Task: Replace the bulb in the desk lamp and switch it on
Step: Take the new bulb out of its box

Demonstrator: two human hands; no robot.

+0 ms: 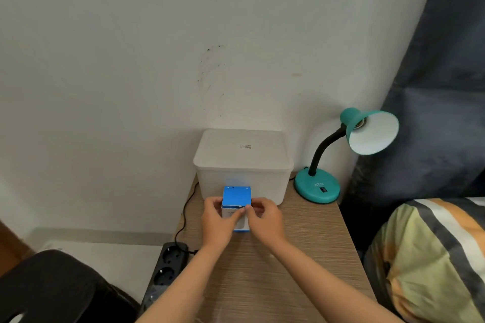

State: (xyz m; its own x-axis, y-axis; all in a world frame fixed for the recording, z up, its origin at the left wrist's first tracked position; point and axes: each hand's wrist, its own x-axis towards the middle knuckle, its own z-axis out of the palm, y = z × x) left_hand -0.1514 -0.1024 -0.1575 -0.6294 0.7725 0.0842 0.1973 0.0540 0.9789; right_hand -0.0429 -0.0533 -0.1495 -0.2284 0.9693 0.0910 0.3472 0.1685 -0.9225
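Note:
A blue and white bulb box [236, 198] stands on the wooden table [301, 257], just in front of a white lidded container. My left hand [217, 220] grips the box's left side, thumb across its front. My right hand [263, 216] pinches the edge of the blue top flap at the box's right. The teal desk lamp [367, 134] stands at the table's back right on a round base [316, 187]. Its shade faces me and the socket inside looks empty. A small black switch sits on the base. No bulb is in sight.
The white lidded container [244, 162] stands against the wall behind the box. A black power strip [168, 265] lies on the floor left of the table, with a black cord running up behind it. A striped pillow [433, 257] and dark curtain are on the right.

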